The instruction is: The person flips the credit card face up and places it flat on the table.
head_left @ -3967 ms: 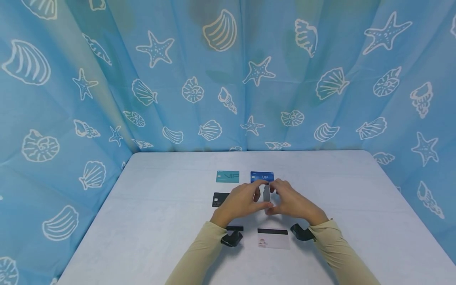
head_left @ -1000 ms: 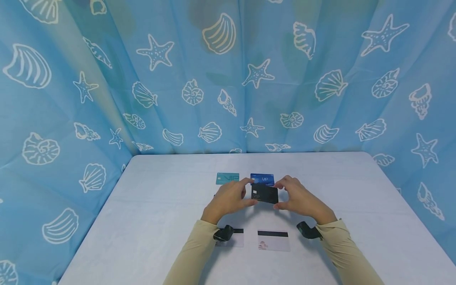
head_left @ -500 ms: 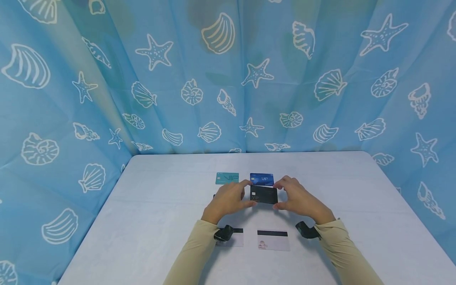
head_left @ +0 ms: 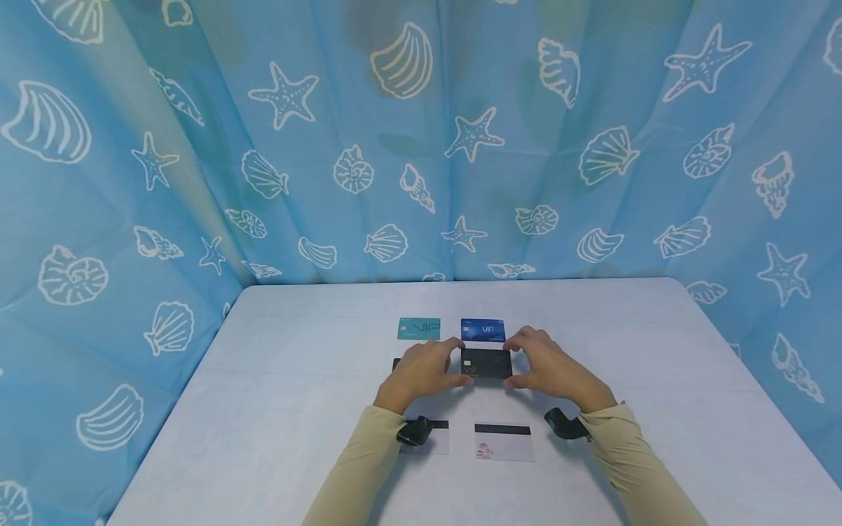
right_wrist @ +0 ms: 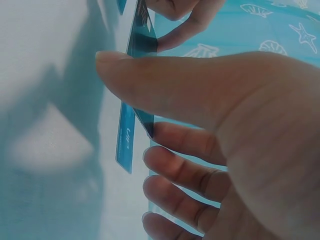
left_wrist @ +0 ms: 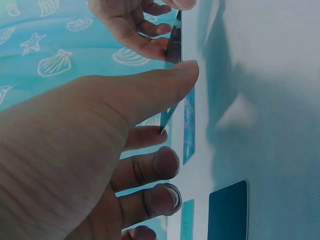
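Between my two hands a black VIP card (head_left: 487, 363) is held above the table, its chip side facing up. My left hand (head_left: 424, 371) pinches its left end between thumb and index finger, and my right hand (head_left: 551, 371) pinches the right end the same way. In both wrist views the thumb lies across the card (right_wrist: 144, 45), with the other fingers apart from it. Just beyond lies a blue VIP card (head_left: 483, 329). Another dark card (left_wrist: 228, 212) lies on the table, mostly hidden behind my left hand in the head view.
A teal VIP card (head_left: 419, 329) lies at the back left of the blue one. Nearer me, two pale cards with black stripes lie face down: the right card (head_left: 504, 443) and the left card (head_left: 434, 441), partly covered by the left wrist camera (head_left: 414, 431). A patterned curtain (head_left: 408, 146) hangs behind the white table.
Four seconds ago the card stood edge-on between my hands; it then turned face up. Over the last second it has levelled and moved slightly nearer me, uncovering the blue card's lower edge.
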Tool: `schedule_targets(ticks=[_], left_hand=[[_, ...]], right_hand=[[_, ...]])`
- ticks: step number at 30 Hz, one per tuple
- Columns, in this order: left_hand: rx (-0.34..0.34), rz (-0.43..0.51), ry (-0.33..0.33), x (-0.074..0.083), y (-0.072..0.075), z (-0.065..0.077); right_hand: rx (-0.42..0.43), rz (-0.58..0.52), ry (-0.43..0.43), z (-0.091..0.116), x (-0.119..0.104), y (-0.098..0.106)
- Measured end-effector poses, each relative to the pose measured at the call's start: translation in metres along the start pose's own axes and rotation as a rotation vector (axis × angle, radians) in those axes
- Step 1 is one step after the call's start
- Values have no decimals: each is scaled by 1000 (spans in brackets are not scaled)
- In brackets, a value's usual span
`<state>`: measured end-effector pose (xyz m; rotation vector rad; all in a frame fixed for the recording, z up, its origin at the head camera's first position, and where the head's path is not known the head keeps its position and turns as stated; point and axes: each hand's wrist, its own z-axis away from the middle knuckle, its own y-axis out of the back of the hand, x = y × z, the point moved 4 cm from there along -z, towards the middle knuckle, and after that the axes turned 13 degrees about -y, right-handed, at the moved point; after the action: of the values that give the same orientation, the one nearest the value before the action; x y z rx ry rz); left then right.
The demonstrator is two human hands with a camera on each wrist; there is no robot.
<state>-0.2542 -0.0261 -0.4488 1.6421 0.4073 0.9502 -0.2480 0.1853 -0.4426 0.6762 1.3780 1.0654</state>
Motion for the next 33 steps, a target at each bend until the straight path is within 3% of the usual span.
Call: schedule_targets(ticks=[33], left_hand=[[-75, -61, 70, 4, -12, 0]], right_hand=[[-87, 5, -111, -7, 6, -19]])
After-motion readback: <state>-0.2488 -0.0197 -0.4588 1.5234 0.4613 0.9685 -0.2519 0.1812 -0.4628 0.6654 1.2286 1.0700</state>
